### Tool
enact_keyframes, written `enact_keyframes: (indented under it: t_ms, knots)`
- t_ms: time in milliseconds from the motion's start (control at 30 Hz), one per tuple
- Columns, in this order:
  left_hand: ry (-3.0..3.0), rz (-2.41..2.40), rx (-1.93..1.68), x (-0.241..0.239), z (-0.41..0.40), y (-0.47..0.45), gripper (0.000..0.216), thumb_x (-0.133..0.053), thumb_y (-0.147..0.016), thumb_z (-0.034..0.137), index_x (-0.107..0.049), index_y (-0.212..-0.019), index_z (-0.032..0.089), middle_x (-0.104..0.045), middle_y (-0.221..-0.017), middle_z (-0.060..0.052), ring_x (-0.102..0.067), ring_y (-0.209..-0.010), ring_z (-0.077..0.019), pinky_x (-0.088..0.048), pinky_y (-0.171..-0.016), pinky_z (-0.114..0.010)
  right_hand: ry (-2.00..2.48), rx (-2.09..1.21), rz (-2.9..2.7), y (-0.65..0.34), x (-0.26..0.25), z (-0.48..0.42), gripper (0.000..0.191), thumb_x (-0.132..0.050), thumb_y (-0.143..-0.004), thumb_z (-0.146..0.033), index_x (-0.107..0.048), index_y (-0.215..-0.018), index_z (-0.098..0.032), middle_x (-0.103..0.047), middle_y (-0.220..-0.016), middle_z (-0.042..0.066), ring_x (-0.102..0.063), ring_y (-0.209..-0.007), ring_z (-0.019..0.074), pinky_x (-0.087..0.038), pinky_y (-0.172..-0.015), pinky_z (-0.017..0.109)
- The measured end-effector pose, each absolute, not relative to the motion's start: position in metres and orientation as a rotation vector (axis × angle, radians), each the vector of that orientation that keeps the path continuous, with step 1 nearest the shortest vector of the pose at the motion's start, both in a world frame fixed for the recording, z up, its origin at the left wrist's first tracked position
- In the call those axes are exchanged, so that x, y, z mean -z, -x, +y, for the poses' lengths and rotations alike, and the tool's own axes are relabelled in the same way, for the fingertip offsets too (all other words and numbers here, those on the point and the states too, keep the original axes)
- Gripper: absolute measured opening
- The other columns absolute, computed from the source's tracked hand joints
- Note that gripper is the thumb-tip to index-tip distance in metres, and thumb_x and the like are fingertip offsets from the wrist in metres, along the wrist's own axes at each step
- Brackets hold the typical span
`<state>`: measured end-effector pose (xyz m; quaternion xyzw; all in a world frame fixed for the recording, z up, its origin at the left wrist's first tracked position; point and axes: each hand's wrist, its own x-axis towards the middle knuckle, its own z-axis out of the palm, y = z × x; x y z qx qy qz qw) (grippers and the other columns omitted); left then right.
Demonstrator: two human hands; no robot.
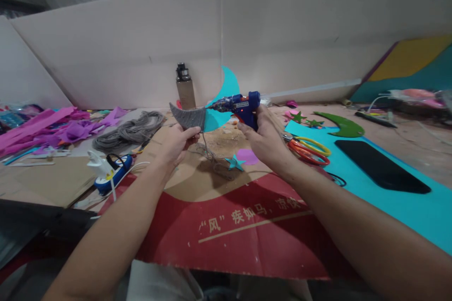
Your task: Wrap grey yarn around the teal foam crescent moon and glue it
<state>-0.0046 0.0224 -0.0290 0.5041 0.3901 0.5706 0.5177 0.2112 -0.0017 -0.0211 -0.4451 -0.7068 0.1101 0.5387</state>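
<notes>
A turquoise crescent moon cutout (230,83) is held up above the cardboard, its left part wrapped in grey yarn (189,118). My left hand (183,140) pinches the wrapped part near where the yarn ends, and a loose strand hangs from there onto the cardboard. My right hand (263,136) grips a blue hot glue gun (247,103) by its handle. The gun's nozzle points left, at the crescent beside the edge of the wrapping; whether it touches is too small to tell. Below lie a turquoise star (235,162) and a purple paper piece (248,155).
Red printed cardboard (233,240) covers the front. At left are a grey yarn bundle (130,130), a blue-white power strip (115,174) and pink paper strips (38,127). Right: scissors (307,149), a black phone (381,164), a green crescent (344,124). A brown bottle-like device (185,89) stands behind.
</notes>
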Motion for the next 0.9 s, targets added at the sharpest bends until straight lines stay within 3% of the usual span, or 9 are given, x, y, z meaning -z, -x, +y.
enact_keyframes:
  t_ms: [367, 900]
  knots:
    - [-1.220, 0.934, -1.355, 0.0307, 0.0239, 0.0058, 0.025, -0.076, -0.058, 0.025, -0.058, -0.072, 0.014, -0.056, -0.063, 0.003, -0.050, -0.054, -0.0061, -0.041, -0.057, -0.020, 1.105, -0.281, -1.674, -0.2116, 0.0199, -0.0025, 0.044, -0.048, -0.082, -0.027, -0.047, -0.126, -0.027, -0.058, -0.112, 0.009, -0.053, -0.106, 0.0286, -0.039, -0.097, 0.051]
    - [-1.187, 0.910, -1.396, 0.0285, 0.0251, 0.0067, 0.025, -0.077, -0.058, 0.023, -0.059, -0.073, 0.014, -0.057, -0.064, 0.003, -0.050, -0.054, -0.0059, -0.040, -0.054, -0.019, 1.067, -0.245, -1.703, -0.2105, 0.0201, -0.0031, 0.043, -0.050, -0.082, -0.024, -0.048, -0.124, -0.026, -0.057, -0.116, 0.009, -0.054, -0.107, 0.0258, -0.041, -0.098, 0.049]
